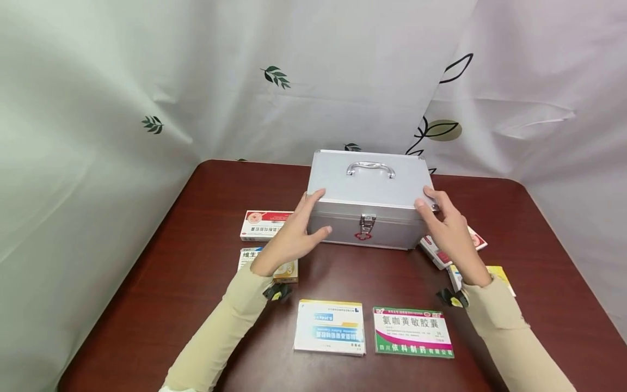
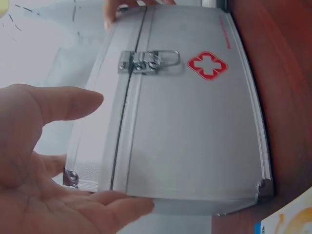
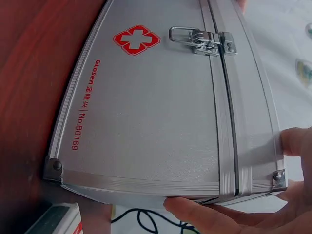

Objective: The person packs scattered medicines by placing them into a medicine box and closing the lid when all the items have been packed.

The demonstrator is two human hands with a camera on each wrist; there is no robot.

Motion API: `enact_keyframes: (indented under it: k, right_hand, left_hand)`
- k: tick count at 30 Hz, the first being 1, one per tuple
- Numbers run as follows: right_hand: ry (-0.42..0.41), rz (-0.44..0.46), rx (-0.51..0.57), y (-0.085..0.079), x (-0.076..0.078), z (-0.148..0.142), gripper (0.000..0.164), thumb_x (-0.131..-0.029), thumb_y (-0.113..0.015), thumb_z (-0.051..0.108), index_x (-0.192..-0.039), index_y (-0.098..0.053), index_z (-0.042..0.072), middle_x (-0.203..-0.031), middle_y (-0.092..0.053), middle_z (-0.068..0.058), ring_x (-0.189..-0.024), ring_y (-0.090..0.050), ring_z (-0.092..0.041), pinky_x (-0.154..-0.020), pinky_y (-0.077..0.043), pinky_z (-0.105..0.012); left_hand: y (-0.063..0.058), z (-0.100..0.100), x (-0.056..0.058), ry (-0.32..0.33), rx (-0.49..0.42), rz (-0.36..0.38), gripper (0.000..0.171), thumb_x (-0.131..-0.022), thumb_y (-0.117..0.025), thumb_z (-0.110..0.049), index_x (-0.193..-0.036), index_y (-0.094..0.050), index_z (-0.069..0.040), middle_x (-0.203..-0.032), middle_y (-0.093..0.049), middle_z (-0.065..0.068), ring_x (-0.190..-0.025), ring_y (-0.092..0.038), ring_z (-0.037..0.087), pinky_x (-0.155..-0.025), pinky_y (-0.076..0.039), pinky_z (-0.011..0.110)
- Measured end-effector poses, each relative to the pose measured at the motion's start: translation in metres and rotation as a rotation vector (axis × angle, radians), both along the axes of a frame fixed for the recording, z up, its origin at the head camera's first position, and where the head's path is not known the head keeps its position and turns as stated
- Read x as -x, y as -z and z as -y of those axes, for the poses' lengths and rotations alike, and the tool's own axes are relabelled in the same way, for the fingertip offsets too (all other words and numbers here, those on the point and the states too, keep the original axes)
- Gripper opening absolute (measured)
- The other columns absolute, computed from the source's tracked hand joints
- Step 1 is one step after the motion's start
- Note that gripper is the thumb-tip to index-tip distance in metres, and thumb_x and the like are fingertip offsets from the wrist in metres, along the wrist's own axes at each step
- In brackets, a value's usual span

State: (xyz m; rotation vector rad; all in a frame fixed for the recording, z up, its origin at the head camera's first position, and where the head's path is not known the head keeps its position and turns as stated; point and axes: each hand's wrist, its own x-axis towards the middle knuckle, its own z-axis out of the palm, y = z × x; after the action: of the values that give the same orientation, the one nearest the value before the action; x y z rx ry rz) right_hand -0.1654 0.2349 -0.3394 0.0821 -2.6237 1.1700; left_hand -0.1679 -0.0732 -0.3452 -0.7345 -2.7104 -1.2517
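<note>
A silver first-aid case stands on the table with its lid down, a handle on top. Its front carries a metal latch and a red cross emblem. My left hand is at the case's left end, fingers along the side and top edge, thumb stretched out in front, apart from the face. At the right end, my right hand touches the lid's front corner with the thumb, its fingers reaching along the side. Some right fingertips are hidden behind the case.
Two medicine boxes lie in front: a white-blue one and a green-magenta one. More sit on the left, a red-white box and a vitamin box. Others lie under the right arm. A pale curtain hangs behind the table.
</note>
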Motion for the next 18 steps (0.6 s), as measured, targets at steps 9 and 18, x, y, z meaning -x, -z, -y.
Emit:
enact_keyframes:
  k: [9, 18]
  right_hand:
    - [-0.081, 0.017, 0.005, -0.006, -0.038, 0.007, 0.046, -0.082, -0.048, 0.038, -0.126, -0.035, 0.029, -0.105, -0.049, -0.006, -0.069, -0.051, -0.018, -0.052, -0.044, -0.026]
    - [-0.079, 0.033, -0.09, -0.011, -0.065, 0.004, 0.049, -0.082, -0.048, 0.038, -0.128, -0.03, 0.034, -0.121, -0.041, -0.007, -0.081, -0.052, -0.019, -0.06, -0.044, -0.033]
  left_hand:
    - [0.0, 0.011, -0.04, -0.025, -0.01, -0.038, 0.069, -0.076, -0.056, -0.035, -0.132, -0.017, -0.033, -0.134, -0.017, -0.013, -0.123, -0.008, 0.014, -0.09, -0.021, 0.046]
    - [-0.004, 0.015, -0.064, -0.018, -0.021, -0.001, 0.076, -0.076, -0.056, -0.039, -0.134, -0.009, -0.028, -0.131, -0.025, -0.008, -0.11, -0.033, 0.003, -0.091, -0.026, 0.033]
